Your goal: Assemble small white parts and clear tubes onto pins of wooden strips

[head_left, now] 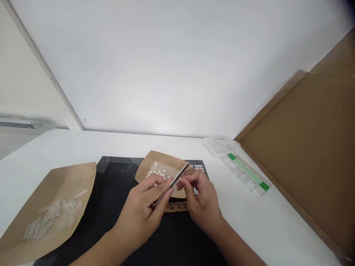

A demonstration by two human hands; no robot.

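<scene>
Thin dark strip point(179, 175) w/ pale edge is up over the far half of the black mat point(172, 244), slanting, top end toward the mat's far R corner. L hand point(141, 207) has it clamped btwn thumb & fingers. R hand point(203, 195), also over the mat, is at the strip's upper part, thumb & index tips close together; can't tell if they grip anything.

Behind/under the hands, on the mat's far edge: small brown tray point(152, 157) w/ loose white bits point(155, 171); hands & strip block part of it. Row of white ovals point(198, 167) at the mat's far R corner, partly hidden by R hand. Brown bar point(175, 210) w/ small dark parts lies on the mat, both ends covered by hands.

Big brown tray point(72, 175) overlaps the mat's L side, holds clear plastic pcs point(55, 216). R of mat, on white table point(124, 142): clear pack point(217, 145), then clear sleeve w/ green-white strip point(246, 170). Farther R of mat, cardboard point(305, 147) walls that side.
</scene>
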